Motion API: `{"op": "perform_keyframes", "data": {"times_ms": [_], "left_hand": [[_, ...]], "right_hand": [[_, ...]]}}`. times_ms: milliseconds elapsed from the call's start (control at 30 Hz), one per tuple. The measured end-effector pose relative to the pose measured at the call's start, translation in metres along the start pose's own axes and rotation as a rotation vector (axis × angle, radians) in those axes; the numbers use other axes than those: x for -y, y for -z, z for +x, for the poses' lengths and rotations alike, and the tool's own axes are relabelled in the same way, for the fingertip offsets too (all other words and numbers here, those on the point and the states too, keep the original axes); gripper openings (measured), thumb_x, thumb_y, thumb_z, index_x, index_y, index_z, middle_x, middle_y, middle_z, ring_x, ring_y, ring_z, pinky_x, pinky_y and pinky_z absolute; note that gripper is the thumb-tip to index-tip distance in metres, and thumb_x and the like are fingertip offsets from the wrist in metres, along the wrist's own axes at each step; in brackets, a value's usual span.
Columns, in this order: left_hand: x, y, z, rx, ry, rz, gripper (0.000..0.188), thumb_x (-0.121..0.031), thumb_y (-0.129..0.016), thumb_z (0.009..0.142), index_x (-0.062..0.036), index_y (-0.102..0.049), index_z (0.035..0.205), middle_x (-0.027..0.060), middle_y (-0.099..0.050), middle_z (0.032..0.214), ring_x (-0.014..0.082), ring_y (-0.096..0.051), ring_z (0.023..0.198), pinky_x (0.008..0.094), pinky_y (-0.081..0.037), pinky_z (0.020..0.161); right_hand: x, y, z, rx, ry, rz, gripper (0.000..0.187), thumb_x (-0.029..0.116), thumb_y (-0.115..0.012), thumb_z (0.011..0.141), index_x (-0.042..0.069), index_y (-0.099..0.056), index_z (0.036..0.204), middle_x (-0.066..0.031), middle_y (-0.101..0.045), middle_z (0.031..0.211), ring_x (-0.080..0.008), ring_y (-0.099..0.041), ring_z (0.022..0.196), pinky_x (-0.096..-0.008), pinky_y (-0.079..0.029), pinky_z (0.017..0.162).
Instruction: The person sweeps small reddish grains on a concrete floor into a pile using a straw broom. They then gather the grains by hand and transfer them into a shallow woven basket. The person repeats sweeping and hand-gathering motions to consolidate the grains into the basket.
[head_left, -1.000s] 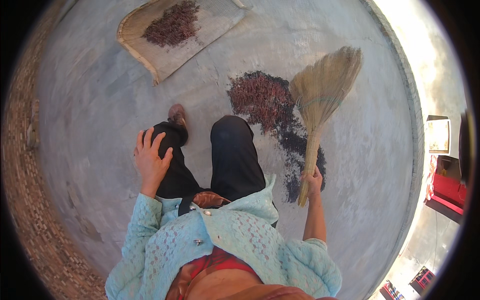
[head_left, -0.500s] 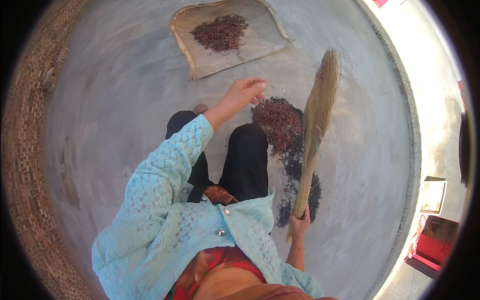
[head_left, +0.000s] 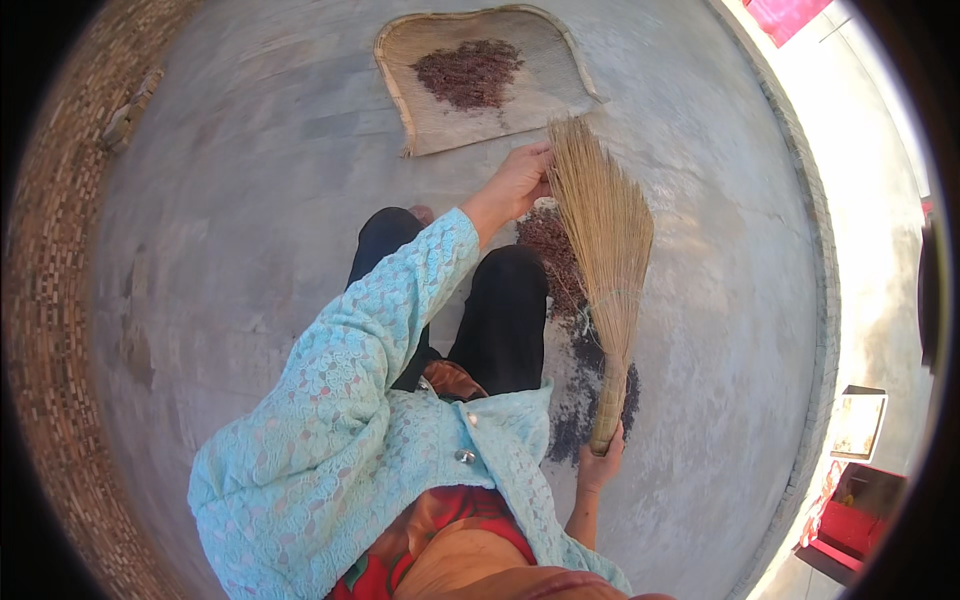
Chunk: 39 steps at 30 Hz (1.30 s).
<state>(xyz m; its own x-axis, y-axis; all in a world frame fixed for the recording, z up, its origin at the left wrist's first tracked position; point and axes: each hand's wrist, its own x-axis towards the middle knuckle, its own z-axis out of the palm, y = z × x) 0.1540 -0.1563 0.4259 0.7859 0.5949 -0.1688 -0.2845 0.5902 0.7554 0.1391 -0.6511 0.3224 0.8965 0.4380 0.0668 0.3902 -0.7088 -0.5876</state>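
Observation:
A straw broom is raised over the ground, its fanned bristles pointing away from me and its flat side facing up. My right hand is closed around the end of its handle. At the far left edge of the bristles, the curled fingers of my left hand grip the straw; the fingertips are partly hidden there. Beneath the broom lies a pile of reddish-brown husks or seed heads, partly covered by it. Small dark grains are spread nearer to me.
Farther off, a shallow woven scoop basket holds more reddish-brown plant material. Grey concrete surrounds my bent knees. A brick surface borders the left, and a low kerb curves along the right.
My left hand has moved right and away from me onto the bristles. The broom has turned, its bristle tips swinging left and its broad side now showing. My right hand still holds the handle.

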Motion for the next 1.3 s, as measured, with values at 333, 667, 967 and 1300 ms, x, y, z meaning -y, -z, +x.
{"op": "perform_keyframes", "data": {"times_ms": [333, 667, 967, 1300], "left_hand": [[-0.013, 0.046, -0.004, -0.201, -0.052, -0.161, 0.012, -0.013, -0.061, 0.094, -0.0017, -0.065, 0.098, 0.0033, -0.067, 0.090, 0.0138, -0.063, 0.079, 0.0307, -0.055, 0.068], [-0.064, 0.096, -0.013, -0.222, 0.134, 0.090, 0.032, -0.035, -0.076, 0.083, -0.0054, -0.067, 0.093, 0.0044, -0.063, 0.076, 0.0164, -0.062, 0.071, 0.0348, -0.055, 0.067], [-0.072, 0.112, -0.015, -0.090, 0.180, 0.345, 0.022, -0.010, -0.077, 0.080, 0.0010, -0.071, 0.098, 0.0088, -0.071, 0.089, 0.0170, -0.069, 0.079, 0.0307, -0.056, 0.073], [-0.074, 0.133, -0.019, -0.166, 0.219, 0.379, 0.017, -0.002, -0.074, 0.080, 0.0002, -0.069, 0.096, 0.0063, -0.069, 0.083, 0.0128, -0.064, 0.068, 0.0262, -0.053, 0.059]], "right_hand": [[-0.002, 0.010, 0.008, -0.077, 0.162, -0.020, 0.080, -0.002, -0.064, 0.059, 0.006, -0.050, 0.137, -0.0140, -0.061, 0.106, -0.0336, -0.059, 0.089, -0.0399, -0.048, 0.078], [-0.012, 0.024, 0.011, -0.036, 0.190, -0.152, 0.078, -0.002, -0.063, 0.061, 0.008, -0.051, 0.137, -0.0150, -0.063, 0.110, -0.0343, -0.062, 0.095, -0.0399, -0.050, 0.081], [0.001, 0.040, 0.027, -0.011, 0.248, -0.270, 0.076, -0.001, -0.063, 0.060, 0.007, -0.052, 0.136, -0.0155, -0.062, 0.104, -0.0343, -0.062, 0.092, -0.0411, -0.050, 0.079], [-0.001, 0.045, 0.036, -0.116, 0.330, -0.292, 0.080, -0.001, -0.064, 0.059, 0.012, -0.051, 0.137, -0.0112, -0.061, 0.100, -0.0326, -0.059, 0.083, -0.0417, -0.048, 0.071]]}}
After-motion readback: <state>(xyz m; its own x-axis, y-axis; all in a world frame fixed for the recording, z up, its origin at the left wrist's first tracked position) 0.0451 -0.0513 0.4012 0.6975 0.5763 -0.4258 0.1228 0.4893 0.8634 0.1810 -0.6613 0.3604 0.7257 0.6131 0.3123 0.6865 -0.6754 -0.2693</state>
